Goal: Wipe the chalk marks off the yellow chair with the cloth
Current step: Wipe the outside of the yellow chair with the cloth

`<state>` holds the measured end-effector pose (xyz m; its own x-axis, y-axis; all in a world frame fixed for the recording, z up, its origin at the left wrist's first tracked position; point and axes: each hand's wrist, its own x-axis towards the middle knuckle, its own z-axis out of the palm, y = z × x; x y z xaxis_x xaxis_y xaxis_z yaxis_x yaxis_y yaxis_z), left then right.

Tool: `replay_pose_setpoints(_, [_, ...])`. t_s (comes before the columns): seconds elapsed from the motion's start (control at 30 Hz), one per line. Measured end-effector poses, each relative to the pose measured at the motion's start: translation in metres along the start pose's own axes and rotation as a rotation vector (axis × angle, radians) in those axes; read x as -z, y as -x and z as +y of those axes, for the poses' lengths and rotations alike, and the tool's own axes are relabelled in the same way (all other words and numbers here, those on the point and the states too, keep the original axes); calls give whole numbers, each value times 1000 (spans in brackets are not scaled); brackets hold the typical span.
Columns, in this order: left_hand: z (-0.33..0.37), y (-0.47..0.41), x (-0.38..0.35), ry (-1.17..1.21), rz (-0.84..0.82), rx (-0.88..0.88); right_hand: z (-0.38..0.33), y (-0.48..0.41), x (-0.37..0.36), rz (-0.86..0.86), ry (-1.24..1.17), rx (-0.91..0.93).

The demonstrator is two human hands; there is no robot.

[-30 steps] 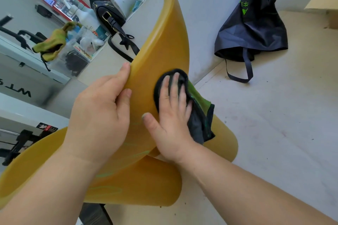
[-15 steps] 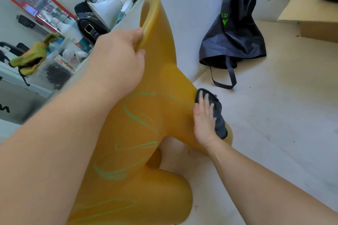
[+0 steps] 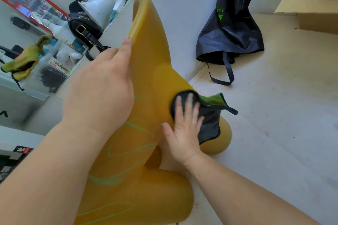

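The yellow chair is a moulded plastic shape that fills the middle of the view. Green chalk marks curl across its lower surface. My left hand grips the chair's left edge, thumb up along the rim. My right hand lies flat with fingers spread, pressing a dark cloth with a green underside against the chair's right flank. A corner of the cloth hangs loose to the right.
A black bag with green print lies on the pale floor by the white wall. A cardboard box stands at top right. Shelves at left hold a black handbag, a megaphone and bottles.
My left hand slid down from the chair's top rim to its left edge. My right hand and the cloth moved up and leftward on the chair's right flank.
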<state>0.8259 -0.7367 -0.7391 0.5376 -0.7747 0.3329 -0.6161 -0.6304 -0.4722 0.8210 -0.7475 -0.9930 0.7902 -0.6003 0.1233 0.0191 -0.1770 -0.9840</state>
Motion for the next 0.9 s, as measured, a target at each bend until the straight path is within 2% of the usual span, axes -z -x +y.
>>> replay_pose_setpoints(0.1, [-1,1,0,7,-12,-7,36,3,2,-50,-114,-408])
replay_pose_setpoints(0.17, [-2,2,0,13,-18,-10,33,0,5,-47,-195,-508])
replay_pose_setpoints(0.23, [-3,2,-1,21,-10,-8,10,-1,4,-51,-195,-447])
replay_pose_setpoints(0.37, [-3,2,-3,25,4,-7,-54,14,-5,-68,-131,0])
replay_pose_setpoints(0.43, [-3,2,-3,17,4,-9,-59,16,-10,-35,-170,81])
replay_pose_setpoints(0.53, [-4,4,-2,22,-7,-6,-22,10,-14,16,-89,63])
replay_pose_setpoints(0.6, [-4,4,-2,38,-15,2,12,5,-11,35,-56,-136])
replay_pose_setpoints(0.67, [-4,5,-1,53,-15,8,32,-2,-4,14,-176,-441])
replay_pose_setpoints(0.73, [-3,5,-1,52,-17,12,33,-2,1,-22,-231,-546])
replay_pose_setpoints(0.77, [-3,6,-1,47,-17,12,27,2,1,-39,-185,-502])
replay_pose_setpoints(0.9, [-3,4,-2,47,-3,12,-29,27,-9,-113,-67,-103])
